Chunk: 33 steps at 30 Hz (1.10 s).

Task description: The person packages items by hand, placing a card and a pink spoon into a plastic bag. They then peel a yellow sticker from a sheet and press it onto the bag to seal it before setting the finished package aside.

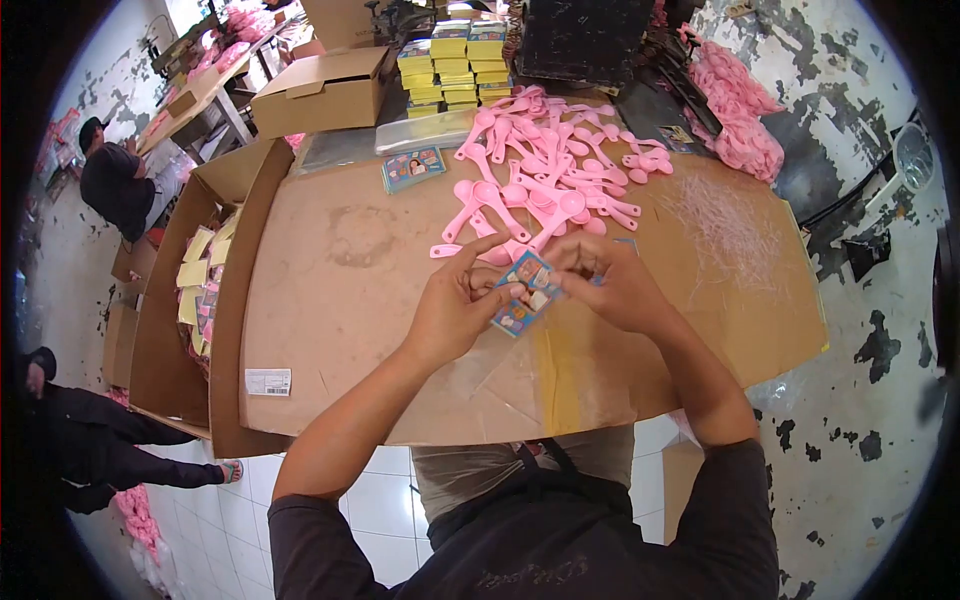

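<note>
A small blue printed card (522, 312) with colourful pictures is tilted above the cardboard-covered table. My left hand (452, 308) grips it, with the thumb across its face and the index finger stretched out past it. Close against the card's upper right edge, my right hand (612, 282) has its fingers curled in toward the thumb. What those fingers pinch, if anything, is too small to make out. Just beyond both hands lies a heap of pink plastic measuring spoons (545, 180). Part of another blue card (627, 243) shows behind my right hand.
A stack of blue cards (413, 169) lies at the back left, before yellow-edged card stacks (455, 65). An open carton (228, 330) of packed pieces stands left. Clear plastic strips (735, 235) lie right. Two people (115, 185) are at the far left.
</note>
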Each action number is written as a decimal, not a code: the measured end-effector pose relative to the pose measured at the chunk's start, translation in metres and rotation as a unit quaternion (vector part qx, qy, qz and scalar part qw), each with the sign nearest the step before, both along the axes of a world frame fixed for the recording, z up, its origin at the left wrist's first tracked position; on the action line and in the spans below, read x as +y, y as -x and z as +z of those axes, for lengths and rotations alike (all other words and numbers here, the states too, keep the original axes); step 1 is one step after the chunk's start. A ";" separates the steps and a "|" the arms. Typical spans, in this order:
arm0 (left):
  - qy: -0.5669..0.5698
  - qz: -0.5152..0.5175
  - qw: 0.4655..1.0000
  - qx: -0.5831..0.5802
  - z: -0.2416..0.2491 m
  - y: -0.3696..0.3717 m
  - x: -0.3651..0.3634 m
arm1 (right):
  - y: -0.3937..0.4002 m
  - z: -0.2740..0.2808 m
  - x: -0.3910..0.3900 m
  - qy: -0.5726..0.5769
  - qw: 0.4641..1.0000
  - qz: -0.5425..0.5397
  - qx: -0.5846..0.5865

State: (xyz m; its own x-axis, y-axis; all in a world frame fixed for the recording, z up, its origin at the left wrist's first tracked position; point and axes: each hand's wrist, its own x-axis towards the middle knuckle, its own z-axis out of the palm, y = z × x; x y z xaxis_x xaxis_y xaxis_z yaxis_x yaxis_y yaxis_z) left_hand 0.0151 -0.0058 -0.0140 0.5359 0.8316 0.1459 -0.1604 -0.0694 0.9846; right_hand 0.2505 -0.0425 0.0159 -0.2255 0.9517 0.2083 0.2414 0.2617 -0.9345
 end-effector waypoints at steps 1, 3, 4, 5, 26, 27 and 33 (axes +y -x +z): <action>-0.001 -0.003 1.000 0.017 0.004 0.001 0.000 | 0.001 -0.002 -0.002 0.002 1.000 0.018 -0.022; -0.002 -0.003 0.999 0.035 0.008 0.002 -0.003 | 0.008 -0.003 -0.007 0.004 0.997 0.049 -0.065; -0.005 0.000 0.999 0.034 0.009 0.001 -0.005 | 0.010 -0.006 -0.005 0.004 0.999 0.027 -0.041; -0.007 0.003 0.999 0.032 0.010 0.000 -0.006 | 0.009 -0.011 -0.001 0.004 1.000 0.004 -0.017; 0.075 -0.004 0.997 -0.022 -0.002 0.006 0.009 | -0.022 0.022 0.052 -0.174 0.969 -0.029 -0.174; 0.064 -0.011 0.998 -0.023 -0.001 0.005 0.007 | -0.018 0.025 0.043 -0.071 0.994 -0.037 -0.081; 0.021 -0.048 0.998 0.025 0.006 0.005 0.000 | 0.008 0.031 0.023 -0.016 0.985 -0.078 0.155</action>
State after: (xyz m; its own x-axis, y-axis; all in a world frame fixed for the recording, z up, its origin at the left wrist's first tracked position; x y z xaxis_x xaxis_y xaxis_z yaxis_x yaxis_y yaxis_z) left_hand 0.0099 -0.0056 -0.0083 0.6185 0.7814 0.0827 -0.1150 -0.0141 0.9933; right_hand 0.2421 -0.0194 0.0465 0.0017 0.9614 0.2752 -0.0146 0.2752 -0.9613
